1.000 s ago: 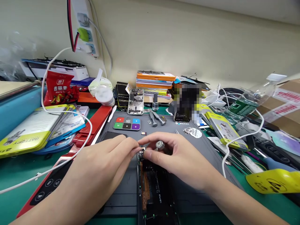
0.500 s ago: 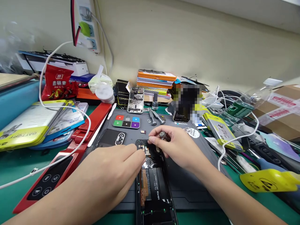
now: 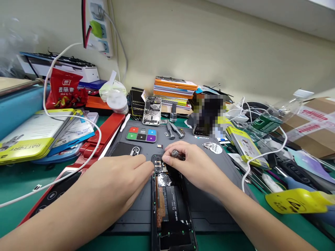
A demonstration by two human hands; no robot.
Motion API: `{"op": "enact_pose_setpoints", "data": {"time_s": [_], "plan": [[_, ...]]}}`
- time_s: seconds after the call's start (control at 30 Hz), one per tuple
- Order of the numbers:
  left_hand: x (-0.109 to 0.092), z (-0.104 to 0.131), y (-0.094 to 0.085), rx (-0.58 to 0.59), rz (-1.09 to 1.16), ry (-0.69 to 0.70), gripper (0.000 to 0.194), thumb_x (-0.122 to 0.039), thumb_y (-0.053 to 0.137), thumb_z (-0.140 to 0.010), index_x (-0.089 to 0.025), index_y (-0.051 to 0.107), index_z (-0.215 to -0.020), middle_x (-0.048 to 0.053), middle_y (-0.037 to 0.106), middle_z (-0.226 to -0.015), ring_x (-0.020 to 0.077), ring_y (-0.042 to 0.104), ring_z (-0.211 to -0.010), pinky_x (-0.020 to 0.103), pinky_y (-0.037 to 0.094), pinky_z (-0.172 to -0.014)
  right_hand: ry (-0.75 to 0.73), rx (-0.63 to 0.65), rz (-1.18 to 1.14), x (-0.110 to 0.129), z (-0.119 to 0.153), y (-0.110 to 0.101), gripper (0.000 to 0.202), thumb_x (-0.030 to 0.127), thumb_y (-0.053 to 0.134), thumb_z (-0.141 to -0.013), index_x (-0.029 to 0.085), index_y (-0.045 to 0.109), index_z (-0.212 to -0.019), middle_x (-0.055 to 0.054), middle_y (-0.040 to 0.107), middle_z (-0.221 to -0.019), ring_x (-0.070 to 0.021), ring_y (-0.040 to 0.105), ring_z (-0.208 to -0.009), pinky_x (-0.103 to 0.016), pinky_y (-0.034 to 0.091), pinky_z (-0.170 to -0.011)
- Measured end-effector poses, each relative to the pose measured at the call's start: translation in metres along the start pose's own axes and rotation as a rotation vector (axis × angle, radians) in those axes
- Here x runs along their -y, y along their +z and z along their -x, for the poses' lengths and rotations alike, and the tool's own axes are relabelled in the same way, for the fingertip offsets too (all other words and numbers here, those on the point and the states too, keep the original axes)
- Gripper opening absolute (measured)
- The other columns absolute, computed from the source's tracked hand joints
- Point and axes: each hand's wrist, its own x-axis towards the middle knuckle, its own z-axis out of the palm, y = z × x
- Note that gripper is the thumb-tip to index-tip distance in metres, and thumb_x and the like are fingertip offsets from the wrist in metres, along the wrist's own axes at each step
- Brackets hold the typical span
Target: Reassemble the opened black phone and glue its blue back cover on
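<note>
An opened phone [image 3: 174,204] lies lengthwise before me on the grey mat, its dark battery, orange flex cable and upper camera parts exposed. My left hand [image 3: 125,174] is closed in a pinch at the phone's upper left edge; its fingertips are turned away, so anything between them is hidden. From the right, my right hand [image 3: 190,160] reaches over the phone's top end. Its fingers are wrapped round a short dark screwdriver [image 3: 177,154], with the shaft and tip hidden. A small card tray [image 3: 159,146] lies just beyond the phone.
A phone back cover [image 3: 123,149] lies left of the phone, below a coloured button pad [image 3: 141,135]. Two more screwdrivers [image 3: 170,131] rest behind. A white cable [image 3: 98,139] crosses at left; a yellow bottle [image 3: 295,201] and battery packs [image 3: 246,146] crowd the right.
My left hand has drawn back to the left, uncovering the camera parts at the phone's top. My right hand has shifted slightly left with the screwdriver tilted over.
</note>
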Motion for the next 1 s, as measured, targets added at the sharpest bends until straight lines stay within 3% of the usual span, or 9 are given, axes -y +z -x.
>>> {"op": "enact_pose_setpoints", "data": {"time_s": [0.33,0.63,0.8,1.0], "plan": [[-0.005,-0.002,0.0,0.015,0.02,0.023,0.026,-0.006,0.05,-0.089,-0.022,0.068,-0.096,0.002,0.065,-0.081,0.0248,0.067,-0.064,0.039,0.053,-0.056,0.005,0.015,0.018,0.0,0.0,0.001,0.012,0.027,0.069,-0.09,0.023,0.075,-0.081,-0.003,0.076,-0.107,-0.0226,0.068,-0.101,-0.035,0.048,-0.092],[-0.01,-0.005,0.003,0.053,0.02,0.054,0.04,-0.011,0.045,-0.094,-0.022,0.069,-0.124,0.006,0.073,-0.096,0.0277,0.073,-0.074,0.047,0.063,-0.063,0.014,0.017,0.01,0.0,-0.001,0.003,0.014,0.027,0.069,-0.091,0.024,0.074,-0.078,0.0,0.076,-0.104,-0.021,0.068,-0.099,-0.034,0.048,-0.088],[-0.011,-0.005,0.006,0.025,-0.011,0.091,0.046,-0.01,0.042,-0.093,-0.019,0.066,-0.13,0.008,0.076,-0.102,0.0283,0.075,-0.079,0.046,0.065,-0.061,0.036,0.018,-0.009,-0.002,-0.001,0.004,0.015,0.029,0.068,-0.091,0.024,0.072,-0.077,0.001,0.076,-0.102,-0.0203,0.068,-0.095,-0.034,0.048,-0.084],[-0.015,-0.006,0.007,0.072,0.0,0.07,0.05,-0.009,0.043,-0.092,-0.019,0.062,-0.137,0.009,0.075,-0.104,0.0289,0.075,-0.081,0.047,0.065,-0.063,0.027,-0.008,0.002,-0.003,0.0,0.006,0.012,0.027,0.069,-0.09,0.025,0.074,-0.079,0.001,0.074,-0.103,-0.02,0.068,-0.095,-0.035,0.048,-0.084]]}}
